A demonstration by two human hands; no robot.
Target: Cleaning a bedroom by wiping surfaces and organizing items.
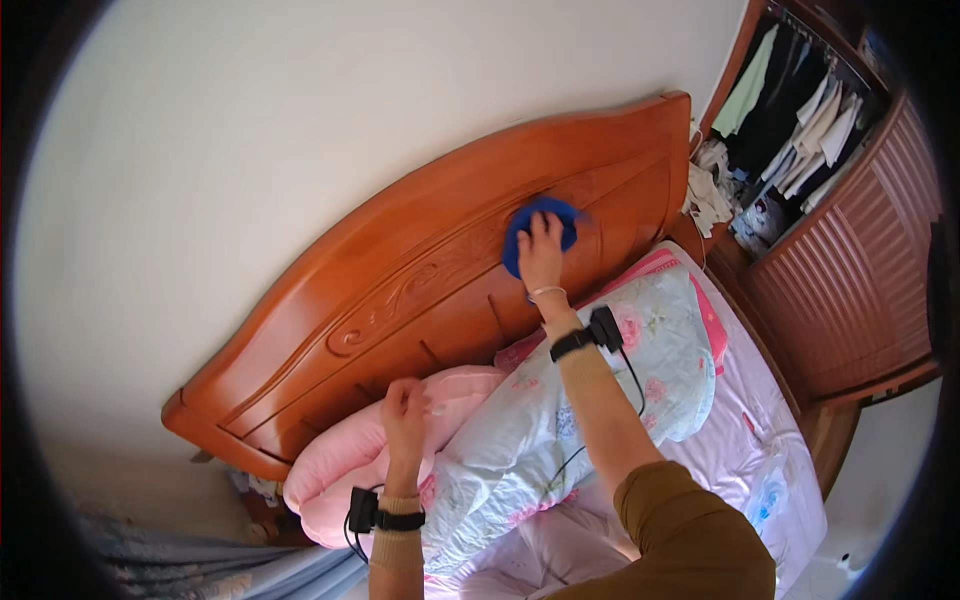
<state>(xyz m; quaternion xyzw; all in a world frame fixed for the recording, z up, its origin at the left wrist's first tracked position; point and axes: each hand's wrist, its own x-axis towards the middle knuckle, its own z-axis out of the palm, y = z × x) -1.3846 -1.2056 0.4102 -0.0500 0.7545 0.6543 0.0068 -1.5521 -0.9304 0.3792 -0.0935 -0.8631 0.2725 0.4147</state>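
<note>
With its fingers spread, my right hand presses a blue cloth flat against the carved wooden headboard. The cloth's edge is slightly blurred. My left hand hovers over a pink pillow, its fingers loosely bent and nothing seen in them. Both wrists wear black straps with small boxes and cables over tan bands. A bracelet circles my right wrist. Beneath my arms, a pale floral quilt or pillow lies along the headboard.
A lilac sheet covers the bed, with a clear plastic item on it. To the right stands a wooden wardrobe with hanging clothes. White items are piled beside the headboard. A grey-blue curtain hangs at lower left.
</note>
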